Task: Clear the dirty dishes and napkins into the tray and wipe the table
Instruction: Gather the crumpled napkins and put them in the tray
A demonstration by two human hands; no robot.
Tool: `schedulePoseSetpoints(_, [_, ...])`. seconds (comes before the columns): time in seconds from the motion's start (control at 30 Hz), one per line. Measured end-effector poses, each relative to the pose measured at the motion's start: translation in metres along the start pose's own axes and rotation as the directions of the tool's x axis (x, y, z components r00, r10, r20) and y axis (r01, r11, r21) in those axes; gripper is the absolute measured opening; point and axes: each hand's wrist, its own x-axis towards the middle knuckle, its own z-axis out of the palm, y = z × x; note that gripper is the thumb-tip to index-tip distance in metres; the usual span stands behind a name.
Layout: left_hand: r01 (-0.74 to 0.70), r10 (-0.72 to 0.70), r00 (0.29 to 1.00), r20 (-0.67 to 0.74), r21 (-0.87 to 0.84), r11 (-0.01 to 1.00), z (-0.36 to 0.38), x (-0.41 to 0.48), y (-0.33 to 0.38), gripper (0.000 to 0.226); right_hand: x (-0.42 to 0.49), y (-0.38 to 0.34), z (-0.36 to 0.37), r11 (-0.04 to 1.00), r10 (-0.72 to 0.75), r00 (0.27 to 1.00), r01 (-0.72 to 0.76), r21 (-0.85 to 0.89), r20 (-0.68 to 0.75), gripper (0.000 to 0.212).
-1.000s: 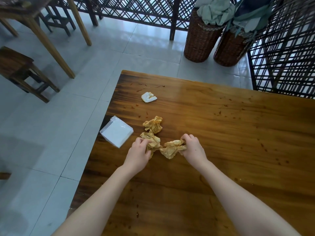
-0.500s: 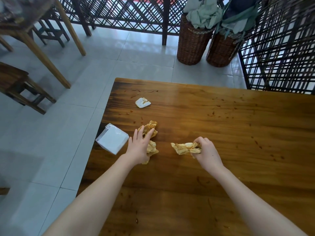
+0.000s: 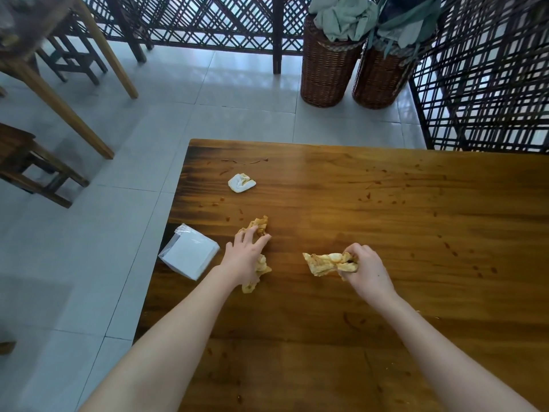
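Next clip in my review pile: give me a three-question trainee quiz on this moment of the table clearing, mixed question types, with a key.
1. True or false: the right hand is shut on a stained crumpled napkin.
2. Multiple choice: the pack of clean white napkins lies (A) overhanging the table's left edge, (B) at the table's centre, (C) on the floor.
3. Short answer: what is the left hand doing?

Key
1. True.
2. A.
3. It lies with fingers spread over two stained napkins, the farther napkin under its fingertips and the nearer napkin under its palm; the grip is not closed. A mostly white napkin lies untouched farther off.
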Motion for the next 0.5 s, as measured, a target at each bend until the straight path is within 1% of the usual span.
schedulePoseSetpoints(0.17, [-0.012, 0.007, 0.982, -0.188, -0.028, 1.000, 0.004, -0.001, -0.004, 0.073, -0.003, -0.002, 0.001, 1.000, -0.009, 1.000, 0.009, 0.007, 0.001, 0.033])
schedulePoseSetpoints(0.23, [-0.020, 0.003, 0.970, -0.244, -0.065, 0.998, 0.006, -0.002, -0.004, 0.064, -0.005, -0.003, 0.000, 1.000, -0.014, 1.000, 0.014, 0.008, 0.000, 0.033])
schedulePoseSetpoints(0.37, [-0.021, -0.033, 0.951, -0.307, -0.172, 0.985, 0.007, -0.006, 0.000, 0.047, -0.010, -0.002, -0.002, 1.000, -0.019, 1.000, 0.019, 0.006, -0.005, 0.032])
schedulePoseSetpoints(0.5, [-0.034, -0.043, 0.945, -0.325, -0.230, 0.973, 0.004, -0.014, 0.002, 0.037, -0.017, 0.000, -0.004, 1.000, -0.017, 1.000, 0.017, 0.002, -0.007, 0.032])
